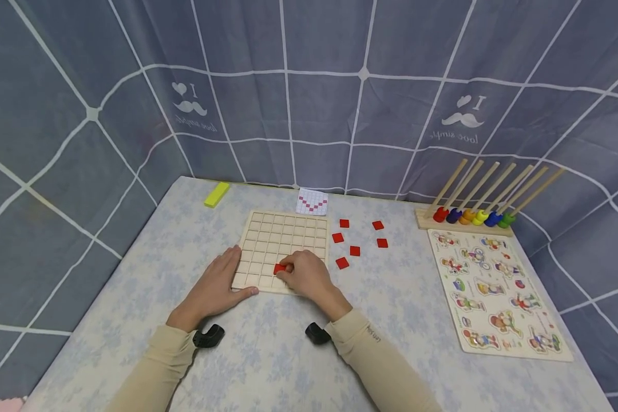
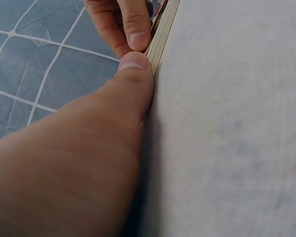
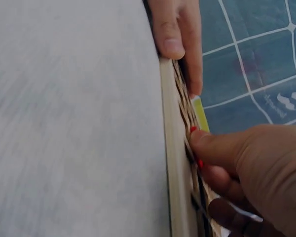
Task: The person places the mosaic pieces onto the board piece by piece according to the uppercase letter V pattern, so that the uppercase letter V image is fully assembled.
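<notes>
Pinching a small red square tile (image 1: 280,268), the right hand (image 1: 306,276) sets it on the pale wooden grid board's (image 1: 283,237) near rows. Fingers flat and relaxed, the left hand (image 1: 217,286) presses the board's near-left corner against the floral counter (image 1: 401,320).

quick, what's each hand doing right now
Left hand: open, flat, steadying the wooden grid board.
Right hand: pinching a red square tile over the board.

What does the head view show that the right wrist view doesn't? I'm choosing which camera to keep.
Only the head view shows the six loose red tiles, the pattern card, the peg rack and the picture puzzle. Only the right wrist view shows the grid board's edge side-on. Both show the right hand pinching a red tile on the board, the left hand bracing it, and the yellow block.
</notes>
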The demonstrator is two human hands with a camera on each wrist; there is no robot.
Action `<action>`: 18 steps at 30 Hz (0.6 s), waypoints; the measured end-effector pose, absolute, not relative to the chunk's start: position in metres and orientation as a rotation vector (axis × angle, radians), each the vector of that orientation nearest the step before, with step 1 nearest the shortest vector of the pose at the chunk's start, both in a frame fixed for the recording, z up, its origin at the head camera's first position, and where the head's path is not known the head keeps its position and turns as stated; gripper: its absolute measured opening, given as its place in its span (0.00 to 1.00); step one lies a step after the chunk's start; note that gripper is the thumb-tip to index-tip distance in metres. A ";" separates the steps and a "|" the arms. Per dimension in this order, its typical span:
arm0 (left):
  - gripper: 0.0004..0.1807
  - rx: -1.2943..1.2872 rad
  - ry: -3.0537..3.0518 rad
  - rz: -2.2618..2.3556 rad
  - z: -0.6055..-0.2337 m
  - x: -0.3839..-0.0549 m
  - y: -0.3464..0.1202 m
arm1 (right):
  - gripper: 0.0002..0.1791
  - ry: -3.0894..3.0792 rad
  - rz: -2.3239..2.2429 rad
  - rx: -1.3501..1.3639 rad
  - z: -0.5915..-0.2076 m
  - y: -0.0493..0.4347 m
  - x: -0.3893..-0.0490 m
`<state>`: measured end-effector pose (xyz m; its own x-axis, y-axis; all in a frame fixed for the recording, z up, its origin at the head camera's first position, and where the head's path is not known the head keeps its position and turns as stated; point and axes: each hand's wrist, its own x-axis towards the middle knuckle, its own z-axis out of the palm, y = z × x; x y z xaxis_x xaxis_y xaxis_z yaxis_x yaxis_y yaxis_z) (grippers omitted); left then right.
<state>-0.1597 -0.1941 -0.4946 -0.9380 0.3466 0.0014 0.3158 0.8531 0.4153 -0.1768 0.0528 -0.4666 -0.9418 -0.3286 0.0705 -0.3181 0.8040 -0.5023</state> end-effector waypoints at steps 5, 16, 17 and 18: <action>0.63 0.524 2.958 0.647 -0.495 -0.160 -0.193 | 0.10 3.046 -0.715 -0.549 -0.463 0.050 -0.175; 0.63 0.518 2.951 0.651 -0.495 -0.159 -0.193 | 0.08 3.078 -0.686 -0.538 -0.459 0.049 -0.171; 0.63 0.517 2.951 0.651 -0.495 -0.159 -0.193 | 0.09 3.063 -0.711 -0.538 -0.460 0.048 -0.171; 0.63 0.516 2.951 0.650 -0.495 -0.158 -0.194 | 0.09 3.045 -0.735 -0.536 -0.461 0.048 -0.172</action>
